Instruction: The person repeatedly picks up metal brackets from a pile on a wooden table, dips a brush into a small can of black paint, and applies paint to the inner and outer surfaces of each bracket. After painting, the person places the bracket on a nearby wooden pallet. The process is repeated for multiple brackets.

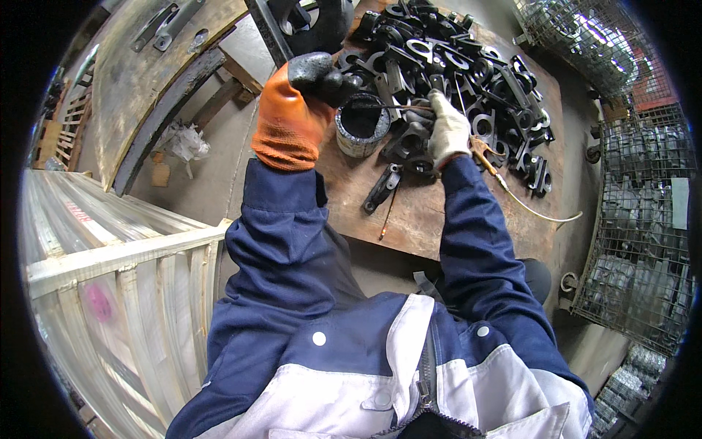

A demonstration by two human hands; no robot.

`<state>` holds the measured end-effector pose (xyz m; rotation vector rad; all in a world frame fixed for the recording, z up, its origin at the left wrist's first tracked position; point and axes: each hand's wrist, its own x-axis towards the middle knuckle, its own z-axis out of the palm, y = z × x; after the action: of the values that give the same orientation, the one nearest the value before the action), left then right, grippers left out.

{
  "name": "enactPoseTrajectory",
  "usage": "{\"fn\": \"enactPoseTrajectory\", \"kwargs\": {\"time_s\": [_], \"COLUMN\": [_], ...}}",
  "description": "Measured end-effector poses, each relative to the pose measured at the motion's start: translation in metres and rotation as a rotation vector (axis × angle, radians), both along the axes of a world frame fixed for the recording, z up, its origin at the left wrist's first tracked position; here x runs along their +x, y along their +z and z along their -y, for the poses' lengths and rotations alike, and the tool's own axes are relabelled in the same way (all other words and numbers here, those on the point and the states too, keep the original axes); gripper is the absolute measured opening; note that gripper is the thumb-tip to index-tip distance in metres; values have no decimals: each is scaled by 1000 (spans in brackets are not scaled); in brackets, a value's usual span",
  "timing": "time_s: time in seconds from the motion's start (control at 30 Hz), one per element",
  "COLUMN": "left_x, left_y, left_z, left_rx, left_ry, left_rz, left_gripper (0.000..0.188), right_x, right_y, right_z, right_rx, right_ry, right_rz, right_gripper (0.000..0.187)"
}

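My left hand (306, 102), in an orange glove with black-coated fingers, is closed on a black metal bracket (333, 33) with a rounded opening, raised past the table's left side. In a white glove, my right hand (447, 130) grips a thin dark rod (398, 107), possibly a brush. The rod's left end reaches over the mouth of a round can (363, 140), which is black inside and smeared around the rim. Close beyond the right hand lies a heap of black metal parts (439, 55). An air blow gun (482, 152) with an orange-yellow body rests beside that hand.
A pale hose (545, 214) trails over the wooden table's (417, 230) right edge. One black part (382, 189) and a thin stick (387, 219) lie near the front edge. Wire cages (636, 241) of metal parts stand at right, a white slatted crate (131, 249) at left.
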<state>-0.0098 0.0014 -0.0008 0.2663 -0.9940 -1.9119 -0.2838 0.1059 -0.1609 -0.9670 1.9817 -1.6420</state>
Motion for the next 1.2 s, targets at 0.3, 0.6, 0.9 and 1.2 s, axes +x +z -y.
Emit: {"fn": "enactPoseTrajectory", "kwargs": {"time_s": [0.3,0.6,0.9,1.2], "left_x": [4,5,5,6], "left_y": [1,2,17,35], "left_z": [-1,-3,-11,-14], "left_rx": [-24,-13,314,441], "left_ry": [-47,157,-25,-154], "left_rz": [-36,177,-94,-137], "left_gripper": [23,25,13,16], "right_x": [71,37,30,30], "right_y": [62,50,83,81], "right_z": [40,11,2,-13], "right_rx": [217,-20,102,70], "right_ry": [-36,152,66,205], "right_rz": [-84,2,164,391], "right_gripper": [42,32,19,20]}}
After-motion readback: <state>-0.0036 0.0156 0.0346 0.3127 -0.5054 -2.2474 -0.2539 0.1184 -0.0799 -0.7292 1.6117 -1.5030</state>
